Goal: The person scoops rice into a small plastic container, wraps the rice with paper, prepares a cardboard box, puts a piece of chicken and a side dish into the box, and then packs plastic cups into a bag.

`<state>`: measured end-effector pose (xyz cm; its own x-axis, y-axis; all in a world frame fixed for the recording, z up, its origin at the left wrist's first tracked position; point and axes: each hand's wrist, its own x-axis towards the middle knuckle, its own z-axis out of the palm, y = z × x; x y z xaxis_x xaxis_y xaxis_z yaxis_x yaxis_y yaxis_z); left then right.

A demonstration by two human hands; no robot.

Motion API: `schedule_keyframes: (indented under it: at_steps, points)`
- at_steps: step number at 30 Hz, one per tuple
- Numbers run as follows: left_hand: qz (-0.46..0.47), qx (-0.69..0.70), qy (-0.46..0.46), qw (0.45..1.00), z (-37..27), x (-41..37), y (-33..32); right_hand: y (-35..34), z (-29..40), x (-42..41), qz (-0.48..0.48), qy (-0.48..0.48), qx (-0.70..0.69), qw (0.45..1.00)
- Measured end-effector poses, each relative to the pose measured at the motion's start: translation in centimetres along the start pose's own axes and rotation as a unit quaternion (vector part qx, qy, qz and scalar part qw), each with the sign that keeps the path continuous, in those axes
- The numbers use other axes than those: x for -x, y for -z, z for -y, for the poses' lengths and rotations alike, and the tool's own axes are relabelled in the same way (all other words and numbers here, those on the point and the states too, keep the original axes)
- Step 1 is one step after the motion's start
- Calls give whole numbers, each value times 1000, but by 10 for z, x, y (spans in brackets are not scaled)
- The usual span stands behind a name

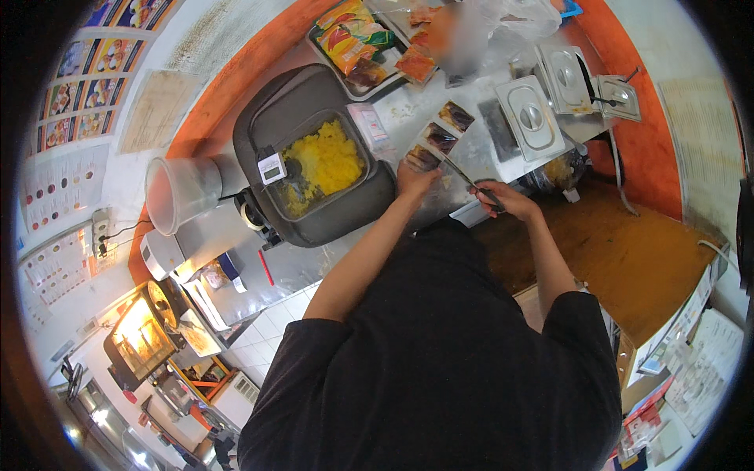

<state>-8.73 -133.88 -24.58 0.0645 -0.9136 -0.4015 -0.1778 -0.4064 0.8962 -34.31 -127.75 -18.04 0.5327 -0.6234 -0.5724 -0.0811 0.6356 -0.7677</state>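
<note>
My left hand (417, 179) holds the near end of a strip of clear plastic sachets (440, 137) filled with something dark brown. The strip slants away over the steel counter. In my right hand (508, 200) is a pair of scissors (490, 199) with dark handles; the blades (458, 169) point at the strip, close to the seam between the two nearest sachets. Whether the blades touch the plastic cannot be told. Beside my left forearm stands a black insulated food box (315, 156) with yellow rice (330, 156) inside and a small white digital timer (272, 169) on its edge.
Behind the strip, a metal tray (389, 88) holds colourful packets and orange-red sachets. Lidded steel containers (531, 119) stand at the right. A clear plastic bucket (182, 191) is left of the box. A red pen-like stick (265, 268) lies on the counter near the front edge.
</note>
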Motion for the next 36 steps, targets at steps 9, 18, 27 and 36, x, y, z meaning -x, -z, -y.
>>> schedule_keyframes:
  at_steps: [9, 18, 27, 36]
  points:
    - [21, 37, 109, 993, -15, 5, 4, -2, 6, -29, -4, 6, 62, 998]
    - [65, 48, 192, 978, -22, 0, 12, -12, -5, -44, -17, 3, 1, 1000]
    - [103, 23, 243, 964, -17, -4, 20, -15, -6, -44, -8, -7, -8, 1000]
    - [171, 78, 295, 937, -23, -10, 33, -20, 11, -45, -2, -7, -5, 1000]
